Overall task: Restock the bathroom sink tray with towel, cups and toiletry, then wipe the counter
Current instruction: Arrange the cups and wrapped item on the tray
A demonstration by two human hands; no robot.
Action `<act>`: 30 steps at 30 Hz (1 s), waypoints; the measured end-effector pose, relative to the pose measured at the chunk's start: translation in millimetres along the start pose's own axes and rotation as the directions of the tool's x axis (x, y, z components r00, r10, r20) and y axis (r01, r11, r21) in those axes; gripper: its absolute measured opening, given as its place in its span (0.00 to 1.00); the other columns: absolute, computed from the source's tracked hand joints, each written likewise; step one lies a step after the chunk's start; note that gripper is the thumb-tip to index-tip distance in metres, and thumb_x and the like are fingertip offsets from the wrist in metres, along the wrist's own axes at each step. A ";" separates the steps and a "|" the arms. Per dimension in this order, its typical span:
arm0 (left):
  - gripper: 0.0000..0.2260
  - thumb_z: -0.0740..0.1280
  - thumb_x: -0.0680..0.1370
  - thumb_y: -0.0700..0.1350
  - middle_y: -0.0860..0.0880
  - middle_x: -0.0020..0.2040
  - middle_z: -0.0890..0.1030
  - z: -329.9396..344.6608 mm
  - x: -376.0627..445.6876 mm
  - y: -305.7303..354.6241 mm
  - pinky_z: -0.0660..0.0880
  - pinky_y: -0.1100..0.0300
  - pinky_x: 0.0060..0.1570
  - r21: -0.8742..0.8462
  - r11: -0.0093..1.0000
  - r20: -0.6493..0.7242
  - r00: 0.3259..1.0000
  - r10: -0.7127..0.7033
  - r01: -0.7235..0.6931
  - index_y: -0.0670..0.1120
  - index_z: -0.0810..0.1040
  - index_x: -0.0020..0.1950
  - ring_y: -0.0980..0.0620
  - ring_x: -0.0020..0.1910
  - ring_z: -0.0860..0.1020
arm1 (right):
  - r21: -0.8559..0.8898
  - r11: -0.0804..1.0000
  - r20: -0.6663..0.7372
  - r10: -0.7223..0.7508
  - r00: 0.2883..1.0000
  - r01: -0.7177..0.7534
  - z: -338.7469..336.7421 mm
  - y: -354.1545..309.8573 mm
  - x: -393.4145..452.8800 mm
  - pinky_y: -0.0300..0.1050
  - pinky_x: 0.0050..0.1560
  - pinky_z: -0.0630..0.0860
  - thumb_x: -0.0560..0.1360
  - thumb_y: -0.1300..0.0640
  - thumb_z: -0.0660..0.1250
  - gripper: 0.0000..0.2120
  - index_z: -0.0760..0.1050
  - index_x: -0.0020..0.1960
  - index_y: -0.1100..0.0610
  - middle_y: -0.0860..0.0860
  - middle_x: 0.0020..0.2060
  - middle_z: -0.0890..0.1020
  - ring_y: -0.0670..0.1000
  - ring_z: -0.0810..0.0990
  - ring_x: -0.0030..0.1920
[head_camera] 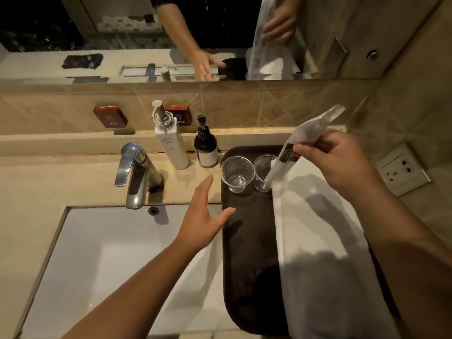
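Note:
A dark oval tray (247, 241) lies on the counter right of the basin. A folded white towel (318, 241) covers its right half. Two clear plastic cups stand upright at the tray's far end: the left cup (236, 173) holds nothing, while the right cup (263, 172) has the lower end of a white toiletry packet (305, 135) in it. My right hand (335, 160) pinches that packet near its middle and holds it tilted. My left hand (204, 216) hovers open at the tray's left edge, fingers spread, holding nothing.
A white pump bottle (171, 140) and a dark pump bottle (205, 148) stand by the back ledge, left of the tray. A chrome faucet (134, 172) overhangs the white basin (117, 265). A wall socket (401, 170) is on the right. A mirror spans the wall above.

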State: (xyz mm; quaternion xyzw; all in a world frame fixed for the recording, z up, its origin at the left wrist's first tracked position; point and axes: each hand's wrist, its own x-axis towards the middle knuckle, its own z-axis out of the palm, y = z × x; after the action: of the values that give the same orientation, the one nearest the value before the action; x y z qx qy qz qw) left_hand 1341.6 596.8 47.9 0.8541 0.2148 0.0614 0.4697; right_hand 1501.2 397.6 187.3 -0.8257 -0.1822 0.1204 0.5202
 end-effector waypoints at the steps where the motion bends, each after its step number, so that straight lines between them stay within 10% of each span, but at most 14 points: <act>1: 0.35 0.70 0.75 0.57 0.60 0.75 0.60 -2.1 -12.7 7.1 0.58 0.65 0.67 -0.005 0.999 -0.007 0.999 0.037 -0.037 0.56 0.56 0.77 0.66 0.70 0.58 | -0.003 1.000 -0.007 -0.003 1.000 0.003 -1.8 -7.1 -13.5 0.41 0.52 0.77 0.74 0.54 0.72 0.04 0.80 0.46 0.46 0.43 0.43 0.85 0.44 0.83 0.46; 4: 0.24 0.64 0.78 0.58 0.60 0.74 0.64 -0.1 -56.3 26.0 0.61 0.67 0.68 -0.078 0.985 0.034 0.988 0.154 -0.151 0.55 0.65 0.73 0.67 0.71 0.61 | 0.025 0.998 0.079 0.051 0.996 -0.053 8.3 -9.5 -55.8 0.29 0.38 0.74 0.74 0.55 0.71 0.02 0.81 0.43 0.50 0.45 0.36 0.85 0.42 0.82 0.37; 12: 0.06 0.62 0.82 0.48 0.56 0.37 0.78 37.2 -122.0 27.8 0.72 0.66 0.39 -0.249 0.965 0.239 0.971 -0.027 0.088 0.53 0.78 0.49 0.59 0.37 0.76 | -0.020 0.929 0.319 0.356 0.878 -0.369 75.3 69.8 -108.8 0.43 0.36 0.69 0.77 0.56 0.68 0.15 0.74 0.36 0.65 0.50 0.28 0.73 0.46 0.70 0.30; 22: 0.16 0.62 0.80 0.44 0.53 0.39 0.82 71.1 -111.6 -0.6 0.77 0.67 0.40 -0.027 0.976 0.232 0.952 -0.202 0.214 0.52 0.69 0.68 0.57 0.39 0.81 | -0.168 0.878 0.176 0.473 0.863 -0.447 113.3 118.9 -94.6 0.50 0.37 0.77 0.73 0.58 0.69 0.11 0.75 0.34 0.59 0.55 0.30 0.76 0.51 0.76 0.31; 30: 0.13 0.60 0.81 0.45 0.47 0.50 0.83 78.3 -87.1 -2.8 0.79 0.50 0.49 0.284 0.956 0.229 0.963 -0.144 0.076 0.50 0.69 0.65 0.48 0.45 0.82 | -0.446 0.854 0.136 0.362 0.922 -0.269 129.3 130.1 -78.9 0.37 0.44 0.73 0.77 0.54 0.68 0.16 0.73 0.64 0.54 0.52 0.55 0.82 0.49 0.79 0.47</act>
State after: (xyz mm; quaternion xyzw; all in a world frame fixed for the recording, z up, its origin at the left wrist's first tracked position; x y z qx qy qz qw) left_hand 1286.4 500.4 10.9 0.8981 0.2085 -0.1019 0.3735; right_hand 1402.5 418.2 15.0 -0.9184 -0.1201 0.2511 0.2811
